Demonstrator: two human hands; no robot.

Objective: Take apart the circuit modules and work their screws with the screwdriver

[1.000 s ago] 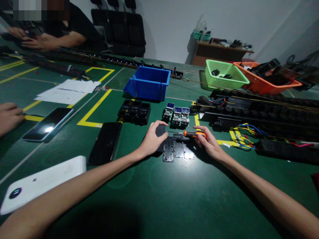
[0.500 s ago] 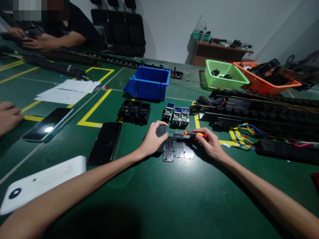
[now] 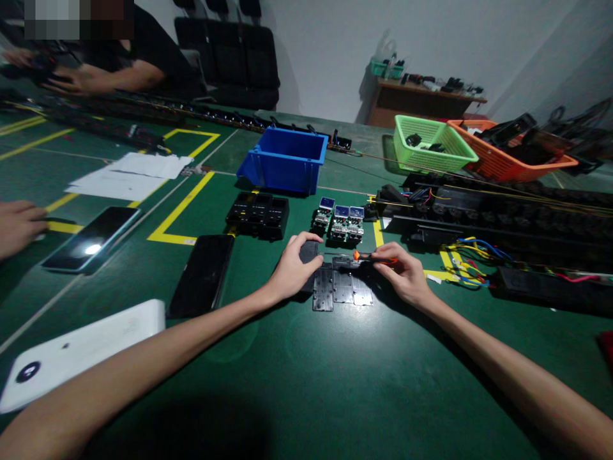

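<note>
My left hand is closed around a small black plastic case, thumb in front and fingers over the top. Between the thumb and fingers of my right hand is a screwdriver with an orange and black handle. Its thin shaft points left, and the tip reaches the side of the case; whether it touches a screw is too small to tell. Flat black plastic covers lie just below the shaft. Beyond both hands stand several small circuit boards with blue displays.
A blue bin stands behind black housings. Left are a black phone, another phone, a white device and another person's hand. Wired black assemblies, a green basket and an orange basket lie right.
My right hand's fingers have shifted slightly along the screwdriver handle, which looks turned. My left hand and the case stay in place. At far left, another person's hand has moved a little.
</note>
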